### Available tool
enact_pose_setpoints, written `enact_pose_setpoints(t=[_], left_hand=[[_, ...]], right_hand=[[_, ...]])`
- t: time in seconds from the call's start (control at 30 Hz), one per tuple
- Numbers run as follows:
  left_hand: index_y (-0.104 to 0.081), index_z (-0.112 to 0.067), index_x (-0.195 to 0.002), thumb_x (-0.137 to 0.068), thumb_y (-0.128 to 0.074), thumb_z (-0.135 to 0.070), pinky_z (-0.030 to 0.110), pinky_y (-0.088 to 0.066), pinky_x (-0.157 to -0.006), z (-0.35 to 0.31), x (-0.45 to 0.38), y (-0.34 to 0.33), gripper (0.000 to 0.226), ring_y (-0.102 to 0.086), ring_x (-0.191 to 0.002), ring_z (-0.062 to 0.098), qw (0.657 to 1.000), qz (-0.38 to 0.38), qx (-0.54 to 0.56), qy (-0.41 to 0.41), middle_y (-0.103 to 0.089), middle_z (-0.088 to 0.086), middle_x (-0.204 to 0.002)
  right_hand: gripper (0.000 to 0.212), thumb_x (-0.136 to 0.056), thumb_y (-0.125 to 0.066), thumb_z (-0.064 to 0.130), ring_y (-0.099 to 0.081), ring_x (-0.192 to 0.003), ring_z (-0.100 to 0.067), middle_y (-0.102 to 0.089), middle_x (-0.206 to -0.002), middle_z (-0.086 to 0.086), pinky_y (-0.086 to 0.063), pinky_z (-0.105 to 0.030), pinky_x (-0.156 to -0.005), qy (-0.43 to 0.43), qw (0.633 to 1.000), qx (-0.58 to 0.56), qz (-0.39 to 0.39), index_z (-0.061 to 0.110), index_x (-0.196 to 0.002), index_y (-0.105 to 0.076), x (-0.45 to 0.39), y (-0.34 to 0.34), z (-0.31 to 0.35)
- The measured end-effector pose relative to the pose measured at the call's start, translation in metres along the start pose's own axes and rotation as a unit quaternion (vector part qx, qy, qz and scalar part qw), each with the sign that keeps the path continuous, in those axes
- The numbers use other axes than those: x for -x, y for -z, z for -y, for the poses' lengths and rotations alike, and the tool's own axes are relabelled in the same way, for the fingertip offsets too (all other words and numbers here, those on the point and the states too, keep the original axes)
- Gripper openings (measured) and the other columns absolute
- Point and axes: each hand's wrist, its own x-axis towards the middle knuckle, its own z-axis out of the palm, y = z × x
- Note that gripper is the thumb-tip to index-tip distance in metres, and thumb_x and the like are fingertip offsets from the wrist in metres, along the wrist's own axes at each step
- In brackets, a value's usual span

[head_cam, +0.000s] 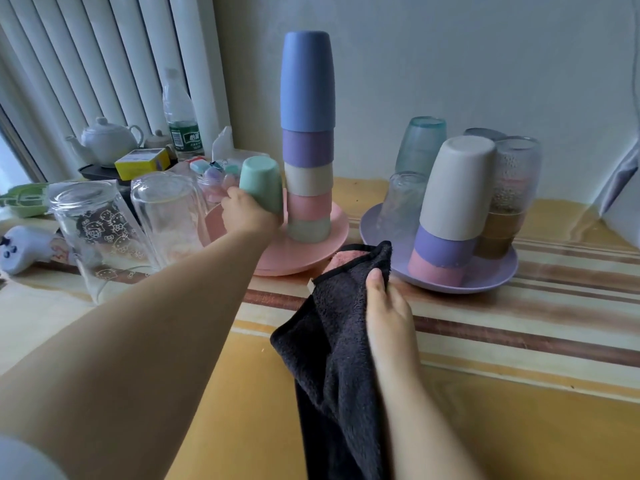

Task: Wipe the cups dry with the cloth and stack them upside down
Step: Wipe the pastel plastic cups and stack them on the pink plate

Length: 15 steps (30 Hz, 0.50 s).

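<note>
My left hand (pixel 247 213) grips an upside-down mint green cup (pixel 261 183) just left of a tall stack of inverted cups (pixel 307 133), blue on top, standing on a pink plate (pixel 304 254). My right hand (pixel 388 306) holds a dark cloth (pixel 332 334) that hangs over the table's front. On the purple plate (pixel 491 275) to the right stand a beige-purple-pink stack (pixel 453 202), a stack of clear and brown glasses (pixel 512 188), and two bluish glasses (pixel 419 143). Two clear glasses (pixel 104 233) (pixel 166 216) stand inverted at the left.
Clutter fills the back left: a white teapot (pixel 107 140), a plastic water bottle (pixel 180 116), a yellow box (pixel 142 162) and small items. A striped cloth covers the table (pixel 519 323). The wall stands close behind both plates.
</note>
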Motion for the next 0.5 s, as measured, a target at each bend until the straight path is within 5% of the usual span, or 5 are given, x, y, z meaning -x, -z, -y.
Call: enact_pose_setpoints(t=[0.2,0.33,0.5], left_hand=[[-0.036,-0.001,-0.127,-0.072,-0.083,-0.015,0.036,-0.042,-0.096,0.012,-0.002,-0.003,0.074,-0.054,-0.12,0.034,0.999,0.014,0.048,0.009,-0.056,0.018,-0.128],[-0.039,-0.003,-0.128,-0.071,-0.084,-0.018,0.036,-0.041,-0.097,0.016,-0.008,-0.003,0.073,-0.052,-0.12,0.033,0.998,0.017,0.052,0.019,-0.053,0.017,-0.13],[-0.047,-0.006,-0.132,-0.074,-0.08,-0.022,0.036,-0.041,-0.099,0.017,-0.011,-0.004,0.069,-0.052,-0.12,0.033,0.998,0.034,0.033,0.046,-0.049,0.017,-0.135]], right_hand=[[0.036,-0.099,-0.037,0.028,-0.05,-0.085,-0.016,-0.054,-0.081,0.005,-0.033,-0.017,-0.059,0.004,1.0,-0.004,0.007,0.005,-0.113,-0.061,-0.001,-0.001,0.0],[0.032,-0.099,-0.038,0.027,-0.047,-0.078,-0.01,-0.047,-0.07,0.02,-0.032,0.006,-0.055,0.009,1.0,-0.013,0.007,0.007,-0.109,-0.061,0.0,-0.002,-0.001],[0.037,-0.099,-0.038,0.025,-0.043,-0.089,-0.007,-0.049,-0.081,0.009,-0.028,0.009,-0.055,0.021,1.0,-0.009,0.005,0.002,-0.117,-0.059,-0.002,-0.001,-0.004]])
